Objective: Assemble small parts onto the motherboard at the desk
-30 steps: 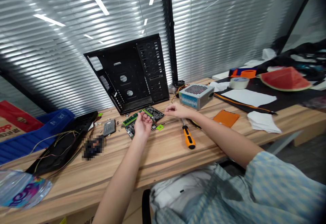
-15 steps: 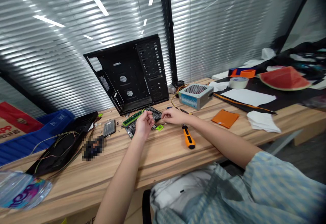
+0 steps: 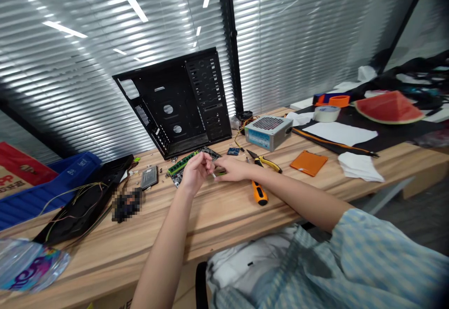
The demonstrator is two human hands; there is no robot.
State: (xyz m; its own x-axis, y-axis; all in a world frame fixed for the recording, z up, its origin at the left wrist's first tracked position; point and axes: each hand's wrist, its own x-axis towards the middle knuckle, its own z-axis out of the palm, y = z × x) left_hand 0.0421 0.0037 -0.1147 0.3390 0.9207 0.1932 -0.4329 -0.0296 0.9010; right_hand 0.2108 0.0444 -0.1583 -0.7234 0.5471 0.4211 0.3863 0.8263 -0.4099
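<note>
the right hand (image 3: 229, 168) has slid in beside the left hand (image 3: 197, 171) at the circuit board (image 3: 177, 177), uncovering pliers (image 3: 259, 160) right of it (both hands seem on one job now). fingers curl; whether they pinch anything, i can't tell.

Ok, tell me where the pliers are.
In the head view, the pliers lie on the table just right of centre, in front of the grey power box and beyond the right forearm.
</note>
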